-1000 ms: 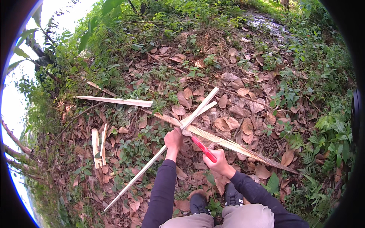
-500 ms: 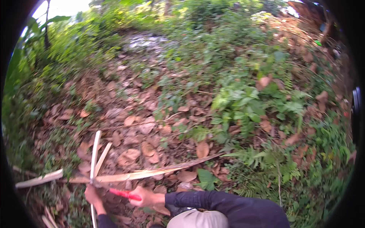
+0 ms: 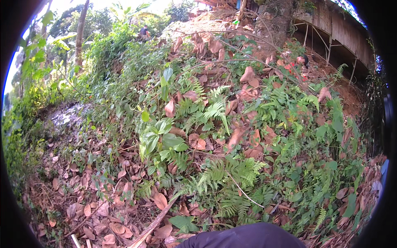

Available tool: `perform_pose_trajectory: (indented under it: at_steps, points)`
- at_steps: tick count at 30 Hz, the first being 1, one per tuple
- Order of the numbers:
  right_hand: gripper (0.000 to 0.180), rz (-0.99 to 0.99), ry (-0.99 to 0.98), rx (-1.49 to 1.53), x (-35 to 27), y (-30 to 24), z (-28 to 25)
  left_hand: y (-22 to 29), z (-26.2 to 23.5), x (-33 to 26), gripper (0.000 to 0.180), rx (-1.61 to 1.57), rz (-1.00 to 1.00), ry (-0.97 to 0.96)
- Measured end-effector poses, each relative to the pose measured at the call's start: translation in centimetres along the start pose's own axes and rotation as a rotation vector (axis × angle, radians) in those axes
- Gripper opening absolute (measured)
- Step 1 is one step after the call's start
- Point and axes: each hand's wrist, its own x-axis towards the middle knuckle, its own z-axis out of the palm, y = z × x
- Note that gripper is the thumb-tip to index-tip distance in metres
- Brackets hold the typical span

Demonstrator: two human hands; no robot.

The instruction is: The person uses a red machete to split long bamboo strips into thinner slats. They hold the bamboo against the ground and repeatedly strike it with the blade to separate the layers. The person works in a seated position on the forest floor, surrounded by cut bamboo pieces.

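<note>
A rough, tapering wood strip point(image 3: 151, 228) slants over dry leaves point(image 3: 161, 200), left of the dark sleeve point(image 3: 248, 237). Both hands are out of view (I can't tell their grip).

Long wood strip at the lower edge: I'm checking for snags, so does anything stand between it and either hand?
Neither hand is in view, so the full path cannot be judged. Between the dark sleeve and the long wood strip, only low-lying leaves show; nothing visible rises as a barrier.
</note>
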Motion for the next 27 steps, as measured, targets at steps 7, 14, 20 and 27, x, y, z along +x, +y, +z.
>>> perform_pose_trajectory:
  at_steps: [7,14,20,27]
  points:
    - [0.014,0.060,-0.001,-0.058,1.4,0.0,-1.7,1.6,-1.5,-1.0,0.036,0.038,-0.017,-0.084]
    - [0.012,0.047,-0.125,-0.025,1.7,0.7,1.8,0.1,-0.1,-2.1,0.038,-0.028,-0.217,-0.128]
    - [0.017,0.201,-0.180,-0.083,0.6,3.4,1.6,3.4,-2.7,-1.1,0.022,-0.401,-0.248,-0.124]
    - [0.020,0.145,-0.312,-0.273,-3.2,-0.5,-2.8,1.2,-3.0,-0.3,0.055,-0.337,-0.462,-0.021]
